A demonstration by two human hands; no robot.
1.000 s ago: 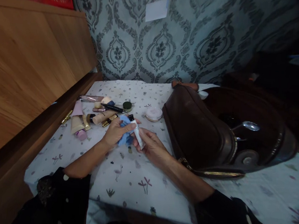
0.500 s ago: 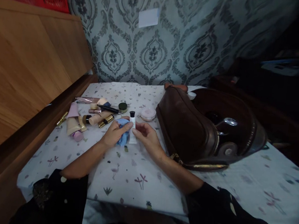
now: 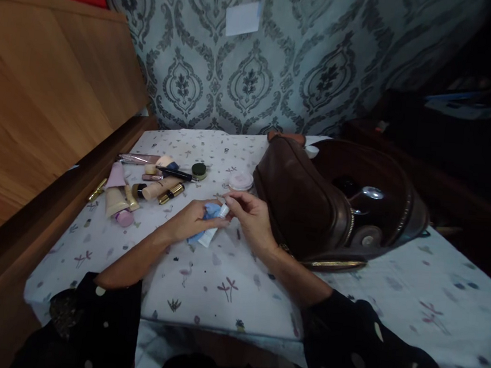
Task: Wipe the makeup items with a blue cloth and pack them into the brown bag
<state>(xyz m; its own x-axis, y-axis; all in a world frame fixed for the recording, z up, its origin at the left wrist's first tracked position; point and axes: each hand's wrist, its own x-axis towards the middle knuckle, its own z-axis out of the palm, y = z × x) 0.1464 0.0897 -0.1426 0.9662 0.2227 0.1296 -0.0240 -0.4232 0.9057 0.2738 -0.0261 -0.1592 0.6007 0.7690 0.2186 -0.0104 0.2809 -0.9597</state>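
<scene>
My left hand (image 3: 192, 220) is closed around a crumpled blue cloth (image 3: 211, 210) and a slim white squeeze tube (image 3: 208, 236), which tilts with its top toward the right. The fingers of my right hand (image 3: 249, 214) pinch at the upper end of that tube. Its black cap, visible earlier, is hidden at the fingertips. To the left lies a group of cosmetics: a pink tube (image 3: 116, 175), a beige tube (image 3: 115, 201), a beige bottle (image 3: 160, 187), a black pen-shaped item (image 3: 176, 174) and a small gold-and-black tube (image 3: 171, 194).
A dark-lidded jar (image 3: 198, 171) and a pale round compact (image 3: 241, 181) lie behind my hands. An unzipped brown leather bag (image 3: 305, 198) stands at the right on the patterned tablecloth (image 3: 199, 301). A wooden panel (image 3: 56, 79) borders the left side.
The white tube has gone from upright to tilted, top toward the right. My right fingers have moved up to its top end, and the black cap no longer shows.
</scene>
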